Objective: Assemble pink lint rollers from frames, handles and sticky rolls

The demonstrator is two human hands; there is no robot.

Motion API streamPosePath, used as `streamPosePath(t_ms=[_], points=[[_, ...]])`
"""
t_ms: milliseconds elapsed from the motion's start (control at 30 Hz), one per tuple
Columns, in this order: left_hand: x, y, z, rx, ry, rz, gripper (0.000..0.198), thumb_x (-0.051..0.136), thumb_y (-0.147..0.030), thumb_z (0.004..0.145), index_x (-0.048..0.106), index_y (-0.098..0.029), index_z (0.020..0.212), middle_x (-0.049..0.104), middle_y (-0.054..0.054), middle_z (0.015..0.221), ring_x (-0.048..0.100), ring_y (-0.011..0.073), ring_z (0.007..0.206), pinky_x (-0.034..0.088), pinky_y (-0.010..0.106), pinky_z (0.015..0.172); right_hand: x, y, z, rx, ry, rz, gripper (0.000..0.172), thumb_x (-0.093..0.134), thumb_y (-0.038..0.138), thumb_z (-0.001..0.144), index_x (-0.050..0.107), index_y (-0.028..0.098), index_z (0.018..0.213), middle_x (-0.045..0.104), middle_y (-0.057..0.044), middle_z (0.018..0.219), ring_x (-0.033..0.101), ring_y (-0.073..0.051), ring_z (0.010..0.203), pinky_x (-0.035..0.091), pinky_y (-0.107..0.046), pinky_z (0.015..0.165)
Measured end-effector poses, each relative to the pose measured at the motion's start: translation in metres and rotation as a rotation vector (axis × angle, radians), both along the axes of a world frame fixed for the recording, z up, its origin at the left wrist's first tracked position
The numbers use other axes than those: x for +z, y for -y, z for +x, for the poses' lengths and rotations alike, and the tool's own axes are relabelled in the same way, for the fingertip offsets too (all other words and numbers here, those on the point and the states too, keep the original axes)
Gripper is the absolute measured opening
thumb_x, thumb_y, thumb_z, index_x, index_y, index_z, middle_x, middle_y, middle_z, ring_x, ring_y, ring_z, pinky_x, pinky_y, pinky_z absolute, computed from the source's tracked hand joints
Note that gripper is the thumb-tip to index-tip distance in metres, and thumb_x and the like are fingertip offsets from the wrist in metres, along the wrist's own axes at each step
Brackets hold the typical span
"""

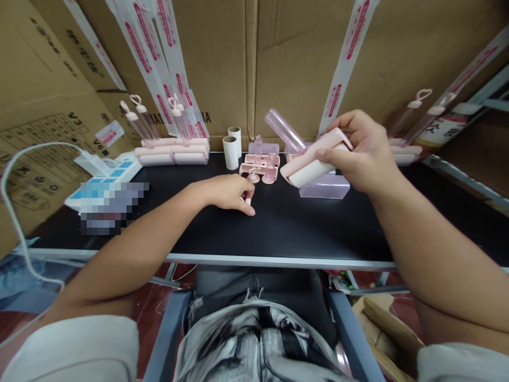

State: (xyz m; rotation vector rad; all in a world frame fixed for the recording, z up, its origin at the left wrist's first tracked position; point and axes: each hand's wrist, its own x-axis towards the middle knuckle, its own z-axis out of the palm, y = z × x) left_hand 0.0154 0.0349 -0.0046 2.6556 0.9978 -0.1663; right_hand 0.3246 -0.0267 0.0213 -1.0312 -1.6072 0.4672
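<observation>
My right hand [360, 156] is closed around the head of a pink and white lint roller [314, 159], lifted over the table. Its clear pink tube handle [284, 130] slants up to the left, with no loop cap on its end. My left hand [234, 193] rests low over the black tabletop, fingers curled on a small whitish piece [247, 201] that mostly hides under them. Just behind it lie pink roller parts [260, 167] with round heart-loop caps [253, 176]. Below the roller sits a translucent purple cover [325, 187].
Two white paper rolls [231, 153] stand at the back. Assembled lint rollers [172, 152] stand at the left, more at the right [405, 151]. A power strip [115, 175] with a white cable and a blurred-out object lie left. Cardboard [290, 69] walls the back.
</observation>
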Motion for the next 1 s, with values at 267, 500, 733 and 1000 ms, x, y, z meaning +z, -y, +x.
streamPosePath(t_ms=[267, 500, 733, 1000], points=[[0.031, 0.018, -0.011, -0.021, 0.507, 0.405, 0.039, 0.069, -0.054, 0.099, 0.064, -0.021, 0.078, 0.069, 0.003, 0.078, 0.062, 0.0192, 0.073, 0.045, 0.035, 0.073, -0.009, 0.001, -0.014, -0.046, 0.216, -0.144, 0.048, 0.082, 0.043, 0.076, 0.056, 0.028, 0.113, 0.069, -0.003, 0.094, 0.068, -0.028, 0.086, 0.055, -0.042, 0.076], [0.028, 0.040, 0.016, -0.194, 0.388, 0.723, 0.025, 0.069, -0.039, 0.102, 0.077, -0.022, 0.119, 0.079, 0.016, 0.130, 0.072, 0.0358, 0.123, 0.048, 0.053, 0.106, -0.017, 0.014, -0.034, 0.091, 0.321, -0.187, 0.054, 0.082, 0.053, 0.080, 0.054, 0.029, 0.120, 0.071, -0.003, 0.099, 0.068, -0.027, 0.087, 0.055, -0.040, 0.079], [0.027, 0.055, 0.029, -0.125, 0.022, 0.696, 0.030, 0.059, -0.038, 0.110, 0.073, -0.016, 0.124, 0.082, 0.014, 0.120, 0.079, 0.0320, 0.110, 0.047, 0.038, 0.073, -0.025, 0.019, -0.038, 0.162, 0.253, -0.074, 0.066, 0.089, 0.064, 0.080, 0.057, 0.031, 0.128, 0.070, -0.002, 0.098, 0.068, -0.025, 0.084, 0.056, -0.039, 0.077], [0.033, 0.054, 0.025, 0.030, 0.141, 0.666, 0.035, 0.056, -0.043, 0.112, 0.071, -0.020, 0.134, 0.083, 0.010, 0.119, 0.080, 0.0299, 0.107, 0.041, 0.035, 0.068, -0.041, 0.001, -0.047, 0.302, -0.010, 0.061, 0.073, 0.096, 0.067, 0.076, 0.065, 0.027, 0.128, 0.076, -0.008, 0.122, 0.073, -0.031, 0.112, 0.060, -0.048, 0.101]])
